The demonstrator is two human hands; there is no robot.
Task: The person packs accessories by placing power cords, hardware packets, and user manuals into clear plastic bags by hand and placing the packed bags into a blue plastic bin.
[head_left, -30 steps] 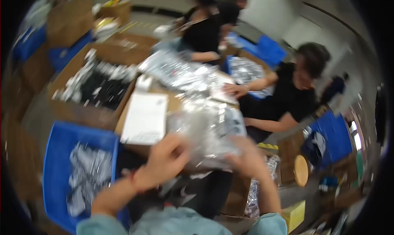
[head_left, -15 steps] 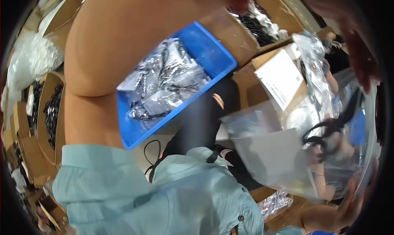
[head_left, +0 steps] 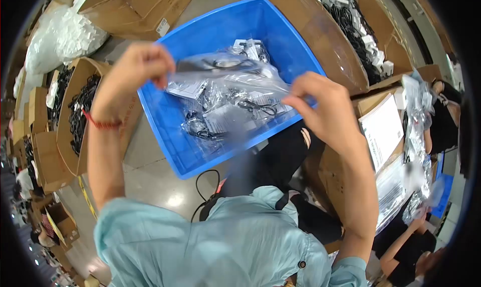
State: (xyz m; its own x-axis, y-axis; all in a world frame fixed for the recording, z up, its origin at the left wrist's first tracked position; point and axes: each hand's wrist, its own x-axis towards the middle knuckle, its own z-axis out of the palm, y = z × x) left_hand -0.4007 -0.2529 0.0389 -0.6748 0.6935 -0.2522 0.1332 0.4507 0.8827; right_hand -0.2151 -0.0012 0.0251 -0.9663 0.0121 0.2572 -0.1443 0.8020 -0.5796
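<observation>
A clear plastic bag [head_left: 220,69] with a dark cable inside is stretched between my hands, over the blue bin [head_left: 173,159]. At its left end, my left hand [head_left: 145,64] is closed with curled fingers, somewhat blurred. My right hand [head_left: 320,104] pinches the opposite end between thumb and fingers, above the bin's right rim. Below the stretched bag, several clear bags [head_left: 220,119] with black cables and printed white papers lie heaped in the bin.
Cartons of black cables with white parts stand on the right [head_left: 345,24] and left [head_left: 75,121]. A white sheet [head_left: 383,131] and plastic bags lie on a carton at right. Another person [head_left: 411,247] works at lower right.
My hands have come from the upper and right edges to above the blue bin. The clear bag with the black cable has moved left and is now pulled taut between them.
</observation>
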